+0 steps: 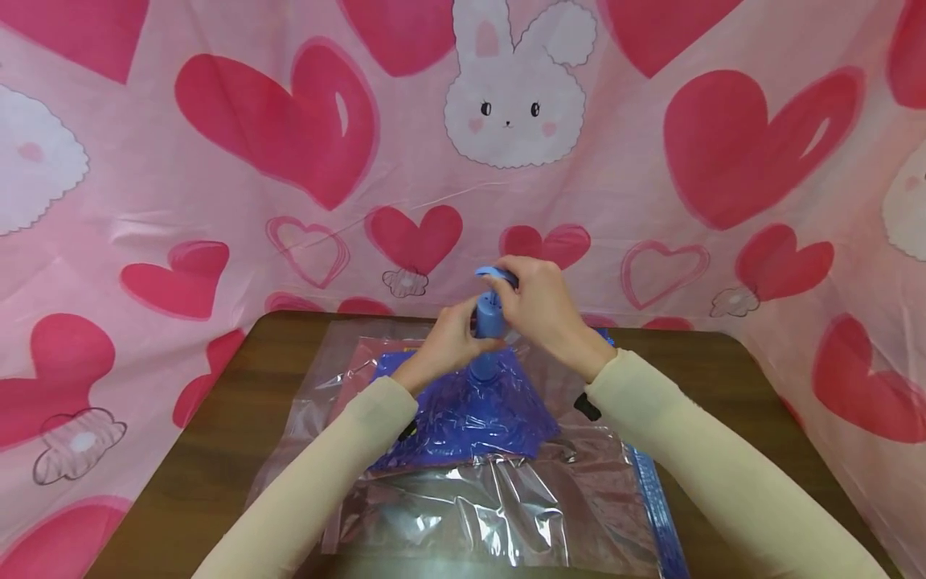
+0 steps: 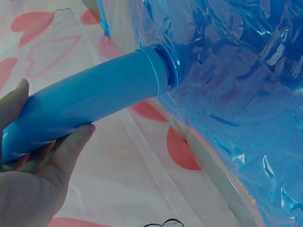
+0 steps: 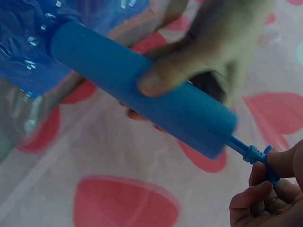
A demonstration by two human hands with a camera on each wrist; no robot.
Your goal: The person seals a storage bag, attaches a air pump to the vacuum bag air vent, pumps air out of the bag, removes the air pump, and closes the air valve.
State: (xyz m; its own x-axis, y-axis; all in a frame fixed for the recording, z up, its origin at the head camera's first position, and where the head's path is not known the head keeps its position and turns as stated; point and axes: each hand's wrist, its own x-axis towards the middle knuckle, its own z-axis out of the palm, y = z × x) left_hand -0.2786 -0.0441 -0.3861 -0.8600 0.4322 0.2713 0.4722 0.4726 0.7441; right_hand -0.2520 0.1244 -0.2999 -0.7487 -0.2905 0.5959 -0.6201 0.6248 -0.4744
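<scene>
A blue hand pump (image 1: 489, 318) stands on the valve of a clear plastic vacuum bag (image 1: 593, 474). Its lower end meets the bag's round fitting, best seen in the left wrist view. Fingers and thumb of my left hand (image 1: 452, 338) wrap the pump barrel (image 2: 94, 94). With curled fingers, my right hand (image 1: 542, 305) grips the pump's handle (image 1: 495, 276). In the right wrist view a short length of thin rod (image 3: 237, 145) shows between barrel and handle. Inside the bag, under the film, lies a blue-violet item (image 1: 470, 426).
The bag spreads over a dark wooden table (image 1: 210, 474), with a blue strip (image 1: 654, 507) along its right edge. Something pink (image 1: 354, 370) shows through the film at the left. A pink heart-patterned sheet (image 1: 615, 177) hangs behind and beside the table.
</scene>
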